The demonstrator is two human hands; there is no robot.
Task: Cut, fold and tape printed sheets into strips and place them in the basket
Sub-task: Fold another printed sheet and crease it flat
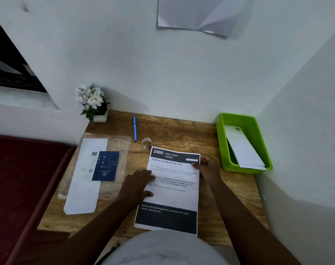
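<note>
A printed sheet (172, 196) with a dark header reading "2400" and a dark bottom band lies flat on the wooden desk (216, 203) in front of me. My left hand (139, 185) rests flat on the sheet's left edge with straight fingers. At the upper right edge of the sheet, my right hand (205, 166) pinches the paper between thumb and fingers. A small roll of clear tape (146, 143) sits just beyond the sheet's top left corner. The green basket (258, 134) stands at the desk's far right and holds folded white paper strips (241, 148).
A blue pen (134, 128) lies behind the tape. At the left, a clear plastic sleeve (122, 150) holds a white sheet and a dark blue card (105, 166). A white flower pot (94, 104) stands in the back left corner. White walls close in behind and to the right.
</note>
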